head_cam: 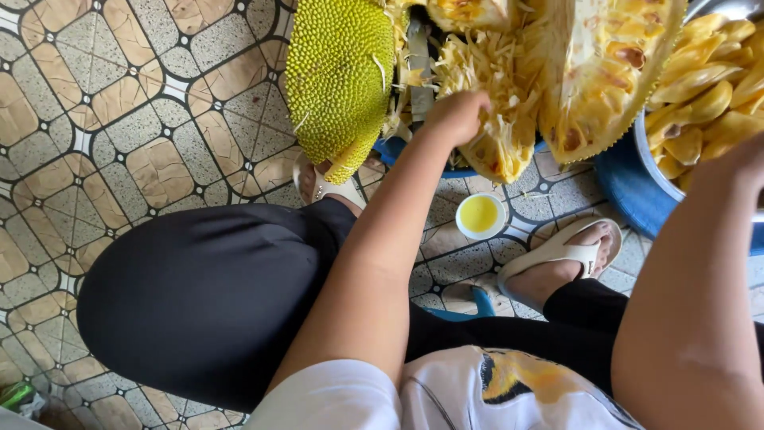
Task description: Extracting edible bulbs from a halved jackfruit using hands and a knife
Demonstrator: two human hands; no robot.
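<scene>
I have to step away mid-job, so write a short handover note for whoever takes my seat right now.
Left hand: closed into the stringy fibres of the cut jackfruit piece; what its grip holds is hidden.
Right hand: over the metal bowl, palm not visible.
Done: fruit split open; many yellow pods already in the bowl.
Left: flesh remains in the open half; the spiky green section sits uncleaned.
A small cup of yellow liquid stands on the floor between the feet.
</scene>
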